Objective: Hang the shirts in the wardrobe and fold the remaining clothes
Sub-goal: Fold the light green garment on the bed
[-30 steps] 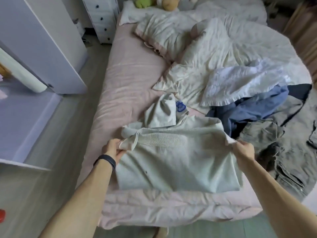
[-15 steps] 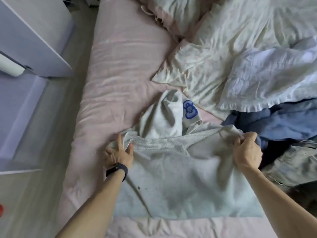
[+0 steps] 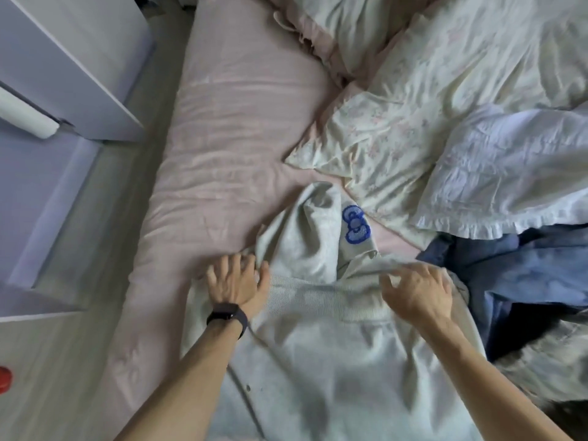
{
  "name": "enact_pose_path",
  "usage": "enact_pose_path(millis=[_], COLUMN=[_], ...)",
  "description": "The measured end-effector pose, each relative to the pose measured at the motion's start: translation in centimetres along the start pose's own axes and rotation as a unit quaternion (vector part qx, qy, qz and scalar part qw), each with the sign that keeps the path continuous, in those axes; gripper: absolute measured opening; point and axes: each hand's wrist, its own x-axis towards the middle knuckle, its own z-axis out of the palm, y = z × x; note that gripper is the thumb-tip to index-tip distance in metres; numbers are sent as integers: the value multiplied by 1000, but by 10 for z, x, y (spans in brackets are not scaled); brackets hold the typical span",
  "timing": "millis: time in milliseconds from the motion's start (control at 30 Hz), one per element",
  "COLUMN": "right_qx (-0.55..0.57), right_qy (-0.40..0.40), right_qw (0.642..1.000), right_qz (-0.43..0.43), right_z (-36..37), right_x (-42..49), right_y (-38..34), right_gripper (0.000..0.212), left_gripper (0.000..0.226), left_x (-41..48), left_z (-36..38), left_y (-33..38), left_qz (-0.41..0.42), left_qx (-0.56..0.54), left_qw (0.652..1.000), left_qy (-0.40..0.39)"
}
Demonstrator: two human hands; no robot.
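Observation:
A pale grey sweatshirt (image 3: 334, 361) lies spread on the pink bed sheet (image 3: 229, 148), its ribbed hem folded across the middle. A sleeve with a blue embroidered patch (image 3: 356, 224) sticks out toward the pillows. My left hand (image 3: 235, 281), with a black band on the wrist, lies flat with spread fingers on the sweatshirt's left edge. My right hand (image 3: 416, 291) hovers over the right part of the folded edge, fingers loosely bent, holding nothing that I can see.
A blue garment (image 3: 515, 275) and a grey-green one (image 3: 547, 361) lie heaped at the right. A cream quilt (image 3: 397, 128) and a white ruffled pillow (image 3: 509, 173) fill the far right. A white cabinet (image 3: 73, 58) stands left of the bed; a red object (image 3: 4, 378) lies on the floor.
Both hands have let go of the sweatshirt's folded edge. The left hand now presses flat on it, the right hand has moved inward and opened. The view has dropped closer to the bed.

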Motion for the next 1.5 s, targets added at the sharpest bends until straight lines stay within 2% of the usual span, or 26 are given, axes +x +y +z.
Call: enact_pose_path(millis=[33, 67, 100, 167, 200, 267, 300, 367, 400, 467, 533, 600, 667, 733, 767, 833, 900, 933, 1000, 1067, 1133, 1233, 1300, 1333, 1433, 1500], right_qx=[78, 165, 256, 377, 393, 376, 376, 440, 464, 435, 409, 408, 414, 465, 465, 402, 262, 181, 94, 117, 114, -28, -87, -92, -71, 4], right_qy=[29, 28, -1, -81, -101, -60, -9, 77, 107, 162, 196, 194, 196, 209, 212, 202, 119, 70, 14, 78, 127, -33, -142, -161, -136, -24], right_qw=[997, 986, 967, 923, 913, 923, 926, 894, 879, 885, 891, 892, 889, 860, 859, 893, 957, 980, 995, 989, 980, 983, 969, 964, 964, 978], right_qz=[-2, -7, -12, 19, 39, 46, 43, 37, 29, -3, -11, 2, 4, 19, 18, -19, -46, -48, -27, -46, -104, -178, -182, -190, -217, -205], right_z=[-9, -18, -23, -21, -18, -24, -29, -46, -53, -56, -54, -45, -40, -36, -31, -9, 23, 36, 42, 34, 28, 42, 52, 51, 24, -3], right_x=[14, 32, 51, 90, 104, 123, 123, 111, 96, 60, 26, -1, -19, -34, -49, -73, -97, -108, -121, -121, -111, -97, -85, -79, -60, -46], right_y=[-14, -29, -44, -69, -77, -86, -86, -82, -78, -62, -47, -36, -33, -33, -27, -12, 11, 21, 25, 11, -11, -9, 10, 17, 22, 28], right_gripper=[56, 63, 75, 99, 96, 57, 37, 19, 14, 9, 17, 21, 22, 21, 19, 23, 30, 34, 37, 37, 45, 71, 76, 76, 63, 63], left_gripper=[63, 64, 71, 81, 69, 26, 14, 10, 12, 16, 21, 30, 41, 39, 32, 25, 27, 30, 31, 27, 42, 74, 81, 82, 80, 72], left_x=[15, 34, 53, 87, 97, 114, 116, 105, 93, 65, 40, 17, -2, -14, -27, -51, -77, -88, -100, -99, -93, -95, -105, -107, -106, -124], left_z=[-7, -12, -18, -19, -21, -35, -45, -71, -81, -88, -84, -73, -80, -83, -79, -58, -23, -11, -6, -19, -24, 10, 40, 46, 43, 35], left_y=[12, 22, 32, 46, 49, 51, 51, 54, 51, 40, 27, 20, 22, 22, 18, 2, -26, -37, -42, -20, 8, 18, 16, 17, 45, 69], left_qz=[-7, -12, -7, -10, -8, 27, 30, 52, 69, 97, 92, 99, 81, 88, 133, 266, 369, 386, 371, 350, 320, 270, 255, 252, 208, 164], left_qx=[-35, -93, -158, -303, -365, -387, -399, -462, -466, -372, -281, -307, -381, -396, -363, -250, -111, -50, -14, -60, -91, -26, 51, 74, 84, -7], left_qw=[999, 995, 987, 945, 919, 919, 916, 885, 880, 910, 937, 930, 907, 898, 904, 913, 916, 919, 928, 933, 940, 961, 959, 957, 967, 984], left_qy=[30, 15, -22, -123, -151, -71, -18, 25, 58, 156, 186, 176, 160, 171, 181, 185, 113, 68, 14, 52, 77, -54, -111, -123, -122, -64])
